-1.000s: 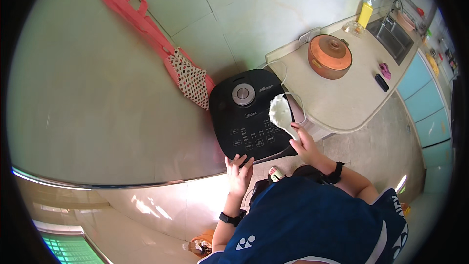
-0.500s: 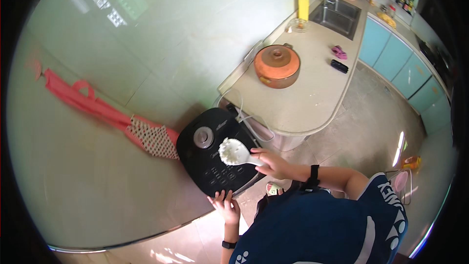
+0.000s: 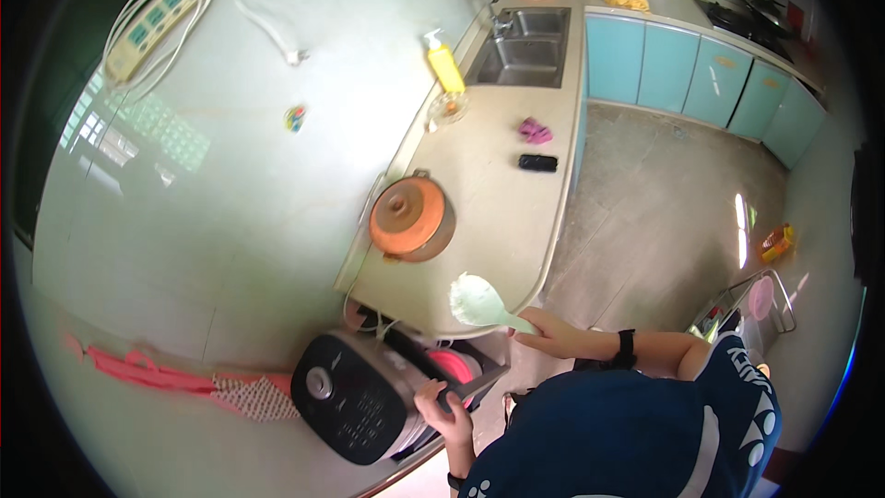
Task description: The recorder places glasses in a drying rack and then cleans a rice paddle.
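Observation:
My right hand (image 3: 550,333) is closed round the handle of a pale rice paddle (image 3: 481,302), held above the rounded end of the counter. White rice clings to the paddle's far edge. Below and to the left stands a black and silver rice cooker (image 3: 358,397), with its lid down and a round knob on top. My left hand (image 3: 446,413) is at the cooker's right side, fingers curled round a dark bar that looks like its handle. Part of that grip is hidden.
On the counter (image 3: 498,212) stand a lidded orange pot (image 3: 406,219), a yellow pump bottle (image 3: 444,65), a purple cloth (image 3: 535,131) and a black object (image 3: 538,163). A pink round item (image 3: 452,366) lies beside the cooker. A pink apron (image 3: 157,373) hangs on the wall.
The view has swung to the right. The paddle has moved from over the cooker's lid to over the counter's end. My left hand has shifted from the lid's near edge to the cooker's right side.

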Available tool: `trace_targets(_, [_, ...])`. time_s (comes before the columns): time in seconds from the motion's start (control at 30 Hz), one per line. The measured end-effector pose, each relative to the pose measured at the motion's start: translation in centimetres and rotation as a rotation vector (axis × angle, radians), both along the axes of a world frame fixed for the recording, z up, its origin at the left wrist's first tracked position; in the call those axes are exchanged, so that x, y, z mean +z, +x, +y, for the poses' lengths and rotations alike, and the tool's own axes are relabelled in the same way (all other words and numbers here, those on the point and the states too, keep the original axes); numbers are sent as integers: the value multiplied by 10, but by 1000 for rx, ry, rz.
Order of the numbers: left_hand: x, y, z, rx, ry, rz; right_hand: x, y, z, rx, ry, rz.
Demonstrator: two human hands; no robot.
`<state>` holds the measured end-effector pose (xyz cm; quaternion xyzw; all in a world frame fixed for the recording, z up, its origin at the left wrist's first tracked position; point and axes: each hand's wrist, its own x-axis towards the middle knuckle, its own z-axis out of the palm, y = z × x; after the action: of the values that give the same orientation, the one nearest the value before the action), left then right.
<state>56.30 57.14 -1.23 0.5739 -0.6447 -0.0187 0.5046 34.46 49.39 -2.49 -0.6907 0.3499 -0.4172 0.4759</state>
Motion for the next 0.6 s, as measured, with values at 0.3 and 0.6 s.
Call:
trace_targets(0.3, [-15, -183, -128, -415, 146, -6, -16, -180, -33, -345, 274, 18])
trace_targets(0.6, [-58, -295, -230, -1146, 1162, 625, -49, -246, -119, -315, 348, -351])
